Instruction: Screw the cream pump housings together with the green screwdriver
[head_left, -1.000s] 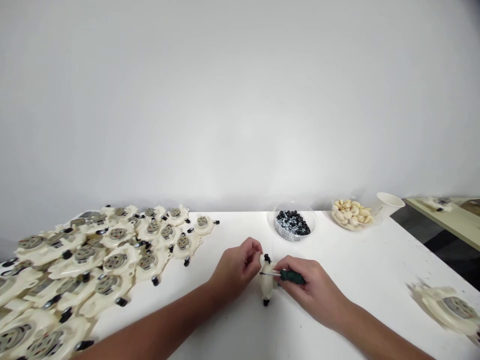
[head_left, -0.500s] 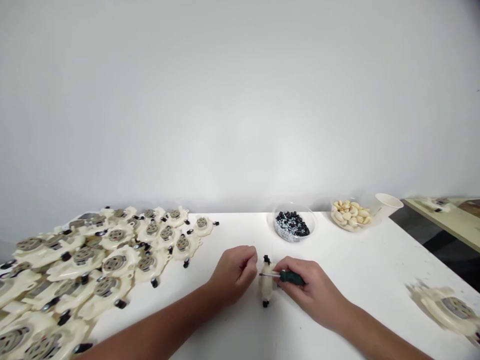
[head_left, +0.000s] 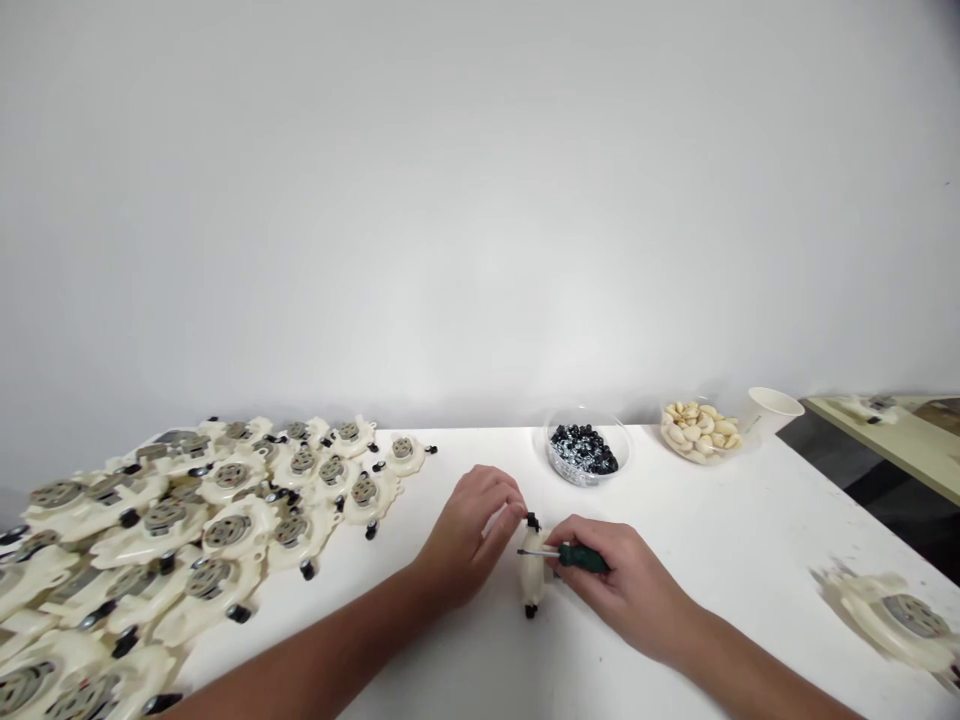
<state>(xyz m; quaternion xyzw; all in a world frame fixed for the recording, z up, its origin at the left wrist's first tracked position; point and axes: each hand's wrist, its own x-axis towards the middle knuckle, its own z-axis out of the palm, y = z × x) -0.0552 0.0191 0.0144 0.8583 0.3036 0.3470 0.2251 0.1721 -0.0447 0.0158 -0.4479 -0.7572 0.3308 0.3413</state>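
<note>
In the head view a cream plastic part (head_left: 532, 578) stands on edge on the white table, with black pieces at its far and near ends. My left hand (head_left: 480, 525) is at its far end, thumb and fingertips pinched together beside the far black piece (head_left: 533, 521). Whatever sits between those fingertips is too small to make out. A screwdriver with a dark green handle (head_left: 584, 558) is gripped in my right hand (head_left: 626, 585). Its metal shaft points left across the top of the cream part, and the right fingers are close to that part's right side.
Many cream motor-like assemblies (head_left: 229, 530) with black ends crowd the table's left. Behind my hands stands a clear bowl (head_left: 587, 475) of small black pieces, beside a container of cream curved pieces (head_left: 701, 432) and a white cup (head_left: 775, 403). Another assembly (head_left: 900, 615) lies at right.
My left hand has gone from a curled fist to reaching forward and right, its fingertips now at the far black piece. The right hand and screwdriver have hardly moved.
</note>
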